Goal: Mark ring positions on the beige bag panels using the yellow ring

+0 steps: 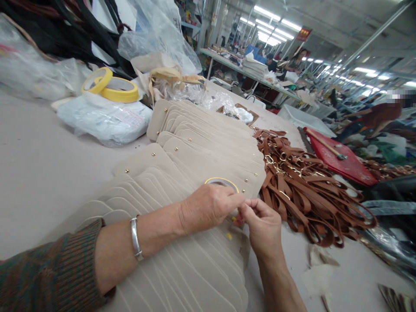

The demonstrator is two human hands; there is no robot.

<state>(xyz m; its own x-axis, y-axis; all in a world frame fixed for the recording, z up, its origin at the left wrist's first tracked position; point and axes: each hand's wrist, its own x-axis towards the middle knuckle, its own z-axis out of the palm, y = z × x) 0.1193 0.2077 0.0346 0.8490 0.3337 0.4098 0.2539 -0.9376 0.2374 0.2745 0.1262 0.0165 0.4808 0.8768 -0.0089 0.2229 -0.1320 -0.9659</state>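
Observation:
My left hand [208, 207], with a silver bracelet [135, 239] at the wrist, is closed around a roll of yellow tape [221, 179] whose upper rim shows behind the knuckles. Against its fingertips, my right hand [264, 222] is pinched shut; what lies between its fingers is too small to make out. A small yellow scrap [229, 236] shows just below the two hands. Both hands are over overlapping rows of beige panels [208, 151] with rounded corners and small gold studs.
Brown straps with gold clasps [302, 186] are heaped to the right, near a red board [341, 158] bearing a wooden-handled tool [325, 143]. Two yellow tape rolls [120, 90] rest on a plastic-wrapped packet [105, 119] at back left. People work farther off.

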